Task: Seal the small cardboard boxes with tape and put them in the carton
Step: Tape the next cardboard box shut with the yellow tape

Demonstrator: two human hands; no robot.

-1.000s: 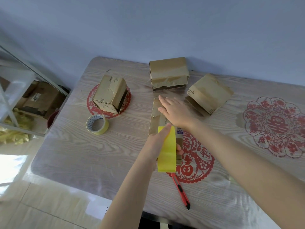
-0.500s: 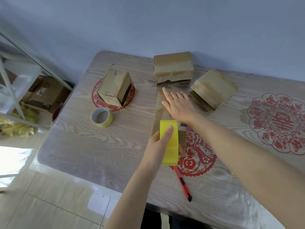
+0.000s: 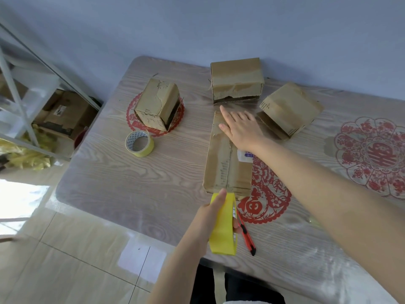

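Pressing box, right hand flat, left hand gripping tape, 福 cutout

A blue wall backs a wood-grain table, beige tiled floor, white shelf left.

Soft daylight from the left, floor glare, wide-angle bending at edges.

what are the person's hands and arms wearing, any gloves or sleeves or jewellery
Nothing is worn that shows. The left hand and right hand are both bare, with no gloves. No sleeve comes into view on either forearm, and no watch, bracelet or ring is visible. The nails look short and unpainted, though they are too small to be sure.
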